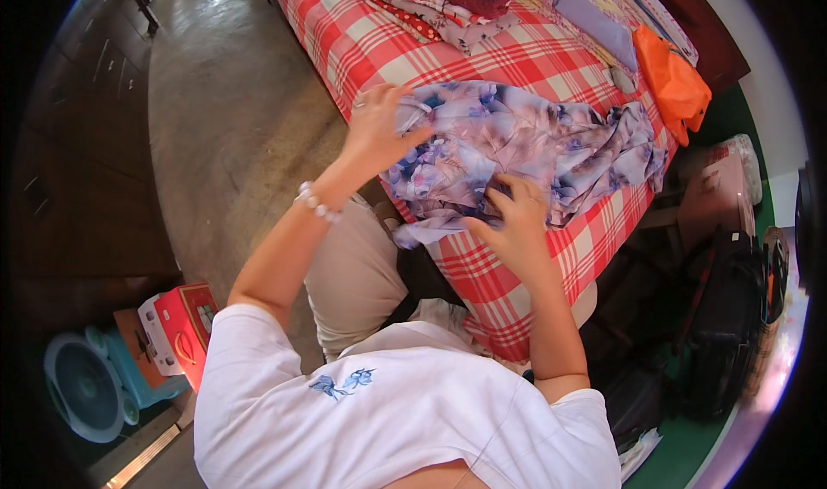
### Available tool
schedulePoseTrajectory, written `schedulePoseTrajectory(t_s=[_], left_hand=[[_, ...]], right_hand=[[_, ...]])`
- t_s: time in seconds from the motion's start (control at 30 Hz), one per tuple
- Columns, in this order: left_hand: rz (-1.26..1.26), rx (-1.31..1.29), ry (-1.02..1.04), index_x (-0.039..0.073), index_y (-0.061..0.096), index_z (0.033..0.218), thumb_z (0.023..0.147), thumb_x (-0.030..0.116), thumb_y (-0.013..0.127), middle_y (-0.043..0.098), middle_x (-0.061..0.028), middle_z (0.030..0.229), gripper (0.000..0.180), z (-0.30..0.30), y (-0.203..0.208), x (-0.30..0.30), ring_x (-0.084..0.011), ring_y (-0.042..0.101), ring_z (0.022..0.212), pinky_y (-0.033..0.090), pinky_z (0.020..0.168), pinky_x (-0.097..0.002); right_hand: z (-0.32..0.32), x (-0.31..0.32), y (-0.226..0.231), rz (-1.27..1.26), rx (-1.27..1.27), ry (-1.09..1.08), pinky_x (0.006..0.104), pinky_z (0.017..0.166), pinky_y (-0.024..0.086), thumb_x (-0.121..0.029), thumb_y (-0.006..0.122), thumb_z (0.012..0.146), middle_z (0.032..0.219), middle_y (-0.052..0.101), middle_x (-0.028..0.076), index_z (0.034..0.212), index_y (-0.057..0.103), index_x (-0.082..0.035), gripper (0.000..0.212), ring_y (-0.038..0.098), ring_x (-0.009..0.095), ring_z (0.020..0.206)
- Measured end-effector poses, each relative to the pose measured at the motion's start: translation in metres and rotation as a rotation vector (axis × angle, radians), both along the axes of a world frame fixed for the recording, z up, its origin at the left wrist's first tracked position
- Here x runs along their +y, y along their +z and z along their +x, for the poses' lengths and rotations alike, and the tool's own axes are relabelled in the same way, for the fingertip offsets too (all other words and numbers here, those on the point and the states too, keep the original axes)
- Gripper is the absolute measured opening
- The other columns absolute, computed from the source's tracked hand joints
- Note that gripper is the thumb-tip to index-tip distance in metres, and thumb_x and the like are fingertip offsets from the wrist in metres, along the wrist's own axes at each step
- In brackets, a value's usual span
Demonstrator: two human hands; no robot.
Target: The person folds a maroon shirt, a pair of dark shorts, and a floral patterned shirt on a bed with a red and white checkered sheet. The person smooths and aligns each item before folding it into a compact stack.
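Observation:
A purple and pink floral garment (517, 136) lies spread on a bed covered with a red and white checked sheet (482, 278). Its left part is fairly flat, while the far right end is bunched and wrinkled. My left hand (379, 127) is over the garment's left edge, thumb held apart from the fingers, with a beaded bracelet on the wrist. Nearer the middle, my right hand (517, 222) is spread at the garment's near edge. Neither hand visibly grips the cloth; whether the fingertips touch it is hard to tell. One corner hangs near the bed's left edge.
Folded clothes (431, 6) are stacked at the bed's far end. An orange bag (672, 84) lies at the right edge. A red box (185, 325) and a blue fan-like object (86, 386) stand at lower left. Dark bags (724, 317) sit at right.

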State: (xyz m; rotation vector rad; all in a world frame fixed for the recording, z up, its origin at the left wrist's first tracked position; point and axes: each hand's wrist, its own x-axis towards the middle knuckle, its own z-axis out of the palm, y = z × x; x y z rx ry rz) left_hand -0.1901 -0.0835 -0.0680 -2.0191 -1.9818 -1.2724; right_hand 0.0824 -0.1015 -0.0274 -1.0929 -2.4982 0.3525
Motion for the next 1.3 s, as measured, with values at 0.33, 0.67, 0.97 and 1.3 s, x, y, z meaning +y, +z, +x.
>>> schedulePoseTrajectory(t_s=[0.33, 0.67, 0.97, 1.3], left_hand=[[-0.141, -0.136, 0.045, 0.004, 0.068, 0.105, 0.084, 0.014, 0.061, 0.068, -0.0184, 0.090, 0.024, -0.040, -0.004, 0.085, -0.0346, 0.066, 0.083, 0.051, 0.075, -0.0425], [0.169, 0.164, 0.186, 0.014, 0.062, 0.110, 0.081, 0.010, 0.062, 0.056, -0.0103, 0.112, 0.030, 0.012, 0.013, 0.055, -0.0334, 0.054, 0.104, 0.045, 0.085, -0.0463], [-0.107, 0.083, -0.350, 0.011, 0.064, 0.113, 0.071, 0.018, 0.073, 0.055, -0.0111, 0.113, 0.043, 0.169, 0.026, -0.049, -0.0322, 0.053, 0.101, 0.044, 0.086, -0.0442], [-0.046, 0.093, -0.219, 0.011, 0.065, 0.113, 0.070, 0.004, 0.068, 0.056, -0.0086, 0.108, 0.043, 0.184, -0.002, -0.044, -0.0295, 0.055, 0.096, 0.045, 0.081, -0.0423]], right_hand=[[-0.030, -0.022, -0.024, -0.131, -0.003, 0.354, 0.0460, 0.100, 0.036, -0.001, 0.070, 0.071, 0.095, 0.063, 0.008, 0.105, 0.067, -0.011, 0.036, 0.057, 0.029, 0.099], [0.074, 0.038, 0.003, 0.110, 0.344, -0.445, 0.0408, 0.083, 0.047, -0.006, 0.069, 0.079, 0.100, 0.057, 0.013, 0.098, 0.069, -0.004, 0.019, 0.056, 0.031, 0.095], [0.137, 0.165, -0.022, 0.109, -0.080, -1.034, 0.0497, 0.083, 0.052, -0.015, 0.071, 0.075, 0.128, 0.040, 0.025, 0.133, 0.042, -0.006, 0.065, 0.052, 0.049, 0.108], [0.231, 0.253, -0.046, 0.152, -0.050, -1.123, 0.0488, 0.075, 0.054, -0.013, 0.052, 0.088, 0.114, 0.055, 0.027, 0.109, 0.057, -0.001, 0.025, 0.064, 0.043, 0.097]])
